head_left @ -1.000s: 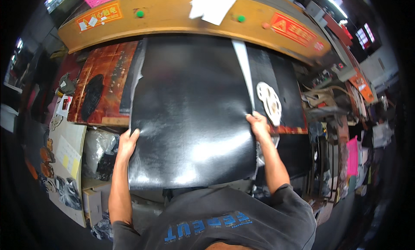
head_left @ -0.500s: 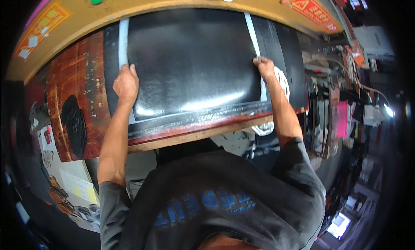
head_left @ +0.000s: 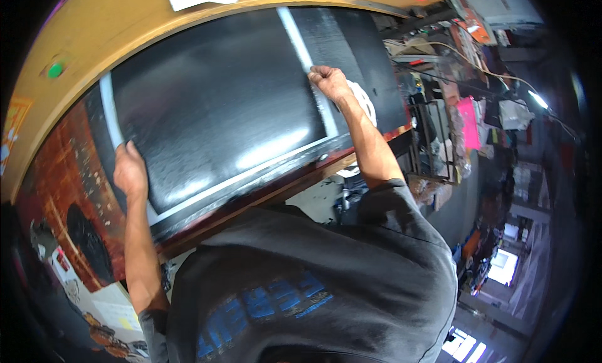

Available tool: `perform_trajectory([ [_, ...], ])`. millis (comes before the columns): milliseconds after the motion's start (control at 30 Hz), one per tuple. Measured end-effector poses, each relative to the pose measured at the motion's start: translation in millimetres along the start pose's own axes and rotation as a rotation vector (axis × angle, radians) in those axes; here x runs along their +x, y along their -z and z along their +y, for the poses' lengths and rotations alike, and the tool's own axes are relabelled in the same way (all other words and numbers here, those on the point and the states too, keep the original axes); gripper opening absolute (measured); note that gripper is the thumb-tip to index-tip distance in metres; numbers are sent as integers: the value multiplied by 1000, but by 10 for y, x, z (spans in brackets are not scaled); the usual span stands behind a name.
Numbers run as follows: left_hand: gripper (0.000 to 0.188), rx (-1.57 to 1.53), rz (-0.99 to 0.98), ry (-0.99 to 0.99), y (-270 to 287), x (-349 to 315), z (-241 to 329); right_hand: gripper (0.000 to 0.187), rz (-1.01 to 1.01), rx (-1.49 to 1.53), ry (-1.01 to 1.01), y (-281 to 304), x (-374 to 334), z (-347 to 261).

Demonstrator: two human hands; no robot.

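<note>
A large glossy black sheet [head_left: 213,106] lies over a dark mat [head_left: 370,43] on the bench. Pale strips show along its sides and front, among them the left strip [head_left: 111,112] and the right strip [head_left: 292,34]. My left hand [head_left: 130,170] is closed on the sheet's left edge, thumb on top, with the other fingers partly hidden. At the opposite edge my right hand [head_left: 330,83] pinches the sheet between thumb and bent fingers. Beside my right forearm lies a white looped bundle [head_left: 364,101], partly covered by the arm.
A yellow machine beam [head_left: 141,31] with a green button [head_left: 55,70] crosses behind the bench. The worn reddish-brown board [head_left: 63,168] extends left, carrying a black oval piece [head_left: 89,241]. Cluttered shelving and a pink sheet [head_left: 468,121] stand to the right.
The view has turned, so the bench now slants down to the left. Both hands remain at opposite edges of the black sheet, with little visible change in their grip.
</note>
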State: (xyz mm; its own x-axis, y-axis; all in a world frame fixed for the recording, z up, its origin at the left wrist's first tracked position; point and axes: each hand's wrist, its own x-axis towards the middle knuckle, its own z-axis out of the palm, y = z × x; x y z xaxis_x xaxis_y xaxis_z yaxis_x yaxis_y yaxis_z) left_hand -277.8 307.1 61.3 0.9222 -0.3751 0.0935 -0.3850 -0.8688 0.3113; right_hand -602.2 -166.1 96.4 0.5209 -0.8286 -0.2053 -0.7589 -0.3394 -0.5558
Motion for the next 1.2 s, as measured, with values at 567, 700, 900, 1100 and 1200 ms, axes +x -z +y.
perform_trajectory([
  [567, 48, -85, 222, -6, -165, -247, -102, 133, -337, -674, 47, 747, -270, 806],
  [700, 44, -149, 227, 37, -204, -278, -99, 129, -261, -718, 44, 785, -233, 299],
  [900, 38, -300, 185, -77, -128, -318, -283, 121, -270, -651, 301, 107, -1048, -1644],
  [1100, 43, -432, 109, -145, -100, -413, -573, 121, -473, -634, 333, -1648, -1679, -3376],
  [1200, 54, -515, 119, -114, -128, -410, -622, 122, -391, -707, 361, -2173, -1785, -3715],
])
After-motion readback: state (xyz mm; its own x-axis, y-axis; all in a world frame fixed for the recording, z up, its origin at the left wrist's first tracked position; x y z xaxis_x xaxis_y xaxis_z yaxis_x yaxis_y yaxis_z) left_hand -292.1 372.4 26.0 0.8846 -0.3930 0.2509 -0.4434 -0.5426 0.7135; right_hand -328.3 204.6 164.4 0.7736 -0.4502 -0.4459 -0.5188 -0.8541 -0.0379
